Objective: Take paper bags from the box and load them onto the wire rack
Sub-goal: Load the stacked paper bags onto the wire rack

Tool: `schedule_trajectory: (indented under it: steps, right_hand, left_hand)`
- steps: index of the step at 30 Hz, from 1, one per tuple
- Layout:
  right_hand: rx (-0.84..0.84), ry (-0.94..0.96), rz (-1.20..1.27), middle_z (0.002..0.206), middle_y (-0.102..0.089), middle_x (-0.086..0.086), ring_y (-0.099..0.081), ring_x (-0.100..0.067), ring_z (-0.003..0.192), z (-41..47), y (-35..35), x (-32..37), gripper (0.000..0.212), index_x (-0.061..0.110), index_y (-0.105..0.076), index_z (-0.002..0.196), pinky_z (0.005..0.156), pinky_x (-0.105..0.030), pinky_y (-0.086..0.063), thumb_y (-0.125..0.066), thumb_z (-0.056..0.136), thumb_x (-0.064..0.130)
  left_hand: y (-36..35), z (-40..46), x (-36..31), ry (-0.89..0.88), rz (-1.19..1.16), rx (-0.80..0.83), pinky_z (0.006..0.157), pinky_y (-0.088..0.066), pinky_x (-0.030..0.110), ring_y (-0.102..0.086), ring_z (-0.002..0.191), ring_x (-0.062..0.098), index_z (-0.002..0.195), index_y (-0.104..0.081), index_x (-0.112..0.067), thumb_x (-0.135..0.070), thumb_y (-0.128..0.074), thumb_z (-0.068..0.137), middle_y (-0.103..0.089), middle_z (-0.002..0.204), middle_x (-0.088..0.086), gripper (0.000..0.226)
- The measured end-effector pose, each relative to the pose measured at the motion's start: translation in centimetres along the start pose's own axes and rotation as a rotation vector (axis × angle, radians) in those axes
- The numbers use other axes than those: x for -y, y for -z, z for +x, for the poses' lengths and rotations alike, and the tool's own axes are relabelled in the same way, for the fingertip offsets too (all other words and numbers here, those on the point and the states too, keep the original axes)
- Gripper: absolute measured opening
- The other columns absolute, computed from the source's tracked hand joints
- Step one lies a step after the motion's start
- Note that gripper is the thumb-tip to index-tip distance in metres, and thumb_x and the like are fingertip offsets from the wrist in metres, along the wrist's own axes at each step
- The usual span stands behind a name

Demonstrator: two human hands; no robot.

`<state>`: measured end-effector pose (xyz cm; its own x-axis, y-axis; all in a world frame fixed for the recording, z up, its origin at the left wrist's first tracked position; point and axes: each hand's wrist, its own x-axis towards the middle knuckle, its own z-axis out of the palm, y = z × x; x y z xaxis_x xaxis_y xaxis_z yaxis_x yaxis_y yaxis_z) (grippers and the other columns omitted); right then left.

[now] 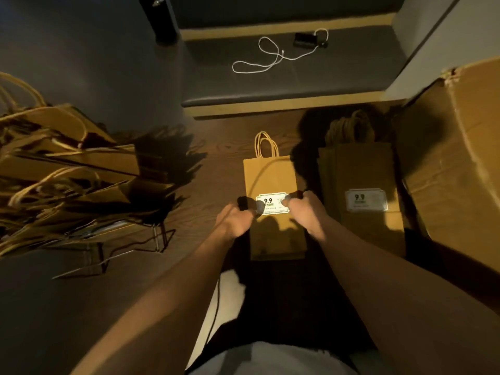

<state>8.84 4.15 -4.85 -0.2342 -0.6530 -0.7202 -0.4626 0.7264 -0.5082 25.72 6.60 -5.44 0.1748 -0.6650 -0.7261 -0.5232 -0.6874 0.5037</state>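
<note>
A flat brown paper bag (270, 180) with twisted handles lies on the wooden floor in front of me, a white "9.9" label (272, 203) on its face. My left hand (238, 217) and my right hand (305, 212) both press fingertips on the label's two ends. To the right lies a stack of the same bags (359, 180), also labelled. The big cardboard box (454, 163) stands at the far right. At the left, the wire rack (151, 239) holds several bags (67, 169) leaning with handles out.
A dark cushioned bench (284, 77) with a white cord (267, 54) and a small black device (305, 40) runs along the back. A black cable (216, 307) hangs by my left arm. A white wall corner (433, 50) is at the upper right.
</note>
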Motion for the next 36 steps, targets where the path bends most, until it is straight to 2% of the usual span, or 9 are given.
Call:
schedule_trajectory:
  steps: [5,10,15,17,19,24,28,31,36]
  right_hand:
    - [0.037,-0.08,-0.008,0.148,-0.041,-0.013,-0.043,-0.03,0.133,1.5,0.2,-0.6,0.067,0.002,-0.035,0.145,0.098,-0.031,-0.037,-0.057,0.095,0.042]
    - [0.052,-0.087,0.06,0.141,-0.051,-0.011,-0.052,-0.029,0.125,2.3,0.0,-1.6,0.063,0.002,-0.047,0.138,0.095,-0.03,-0.043,-0.056,0.094,0.047]
    - [0.128,0.021,0.364,0.122,-0.063,-0.015,-0.064,-0.026,0.092,1.5,0.3,-0.9,0.039,0.007,-0.053,0.129,0.062,-0.03,-0.053,-0.065,0.093,0.015]
    - [0.255,0.052,0.458,0.12,-0.067,-0.017,-0.067,-0.027,0.096,0.9,0.8,-0.1,0.023,0.014,-0.06,0.113,0.079,-0.039,-0.057,-0.064,0.092,0.007]
    - [0.401,0.056,0.502,0.118,-0.069,-0.01,-0.066,-0.027,0.105,-0.4,1.1,1.0,0.032,0.017,-0.061,0.118,0.092,-0.046,-0.053,-0.065,0.089,0.003]
    - [0.462,0.167,0.465,0.123,-0.066,-0.013,-0.065,-0.028,0.108,-3.4,0.3,3.6,0.041,0.006,-0.06,0.125,0.085,-0.039,-0.055,-0.062,0.086,-0.009]
    - [0.475,0.305,0.481,0.102,-0.072,-0.005,-0.07,-0.008,0.07,-6.5,-0.9,5.8,0.021,0.003,-0.062,0.093,0.065,-0.021,-0.055,-0.05,0.09,-0.014]
    - [0.554,0.418,0.428,0.106,-0.069,-0.007,-0.071,-0.009,0.08,-8.5,-2.0,6.8,0.025,0.0,-0.056,0.114,0.067,-0.018,-0.056,-0.051,0.092,-0.011]
    - [0.54,0.395,0.476,0.122,-0.065,-0.018,-0.067,-0.029,0.101,-10.5,-4.8,8.3,0.029,0.005,-0.063,0.11,0.092,-0.044,-0.053,-0.059,0.087,-0.012]
  left_hand:
    - [-2.2,1.5,-0.2,-0.015,-0.022,0.017,0.085,-0.057,0.04,-0.067,0.097,0.027,0.106,-0.069,-0.015,-0.052,-0.061,0.073,-0.071,0.102,0.006,0.05]
    - [-2.5,2.2,0.2,0.035,-0.108,-0.031,0.076,-0.055,0.035,-0.066,0.09,0.026,0.101,-0.07,-0.012,-0.064,-0.056,0.084,-0.07,0.095,0.008,0.056]
    - [-1.3,1.6,0.8,-0.057,-0.344,-0.045,0.062,-0.049,0.026,-0.059,0.062,0.011,0.089,-0.061,-0.007,-0.021,-0.057,0.099,-0.061,0.074,0.007,0.017]
    - [-0.4,1.2,0.5,-0.136,-0.448,-0.058,0.067,-0.046,0.03,-0.055,0.066,0.017,0.083,-0.056,-0.011,-0.011,-0.057,0.099,-0.059,0.073,0.005,0.016]
    - [1.1,0.5,0.5,-0.175,-0.491,-0.08,0.073,-0.045,0.036,-0.057,0.074,0.023,0.079,-0.059,-0.017,-0.019,-0.061,0.095,-0.064,0.077,0.009,0.017]
    - [4.7,-2.1,0.6,-0.248,-0.465,-0.146,0.078,-0.052,0.04,-0.061,0.079,0.023,0.084,-0.065,-0.019,-0.019,-0.056,0.099,-0.07,0.083,0.005,0.018]
    - [8.0,-4.9,2.3,-0.27,-0.356,-0.213,0.097,-0.052,0.04,-0.067,0.1,0.013,0.102,-0.073,-0.024,-0.047,-0.057,0.091,-0.075,0.1,-0.01,0.029]
    - [10.4,-7.8,4.3,-0.305,-0.285,-0.268,0.101,-0.047,0.031,-0.061,0.11,0.009,0.118,-0.07,-0.028,-0.04,-0.055,0.097,-0.071,0.113,-0.012,0.028]
    - [14.1,-11.9,9.3,-0.279,-0.169,-0.387,0.065,-0.048,0.015,-0.064,0.086,0.012,0.102,-0.069,-0.021,-0.024,-0.054,0.1,-0.07,0.093,-0.004,0.015]
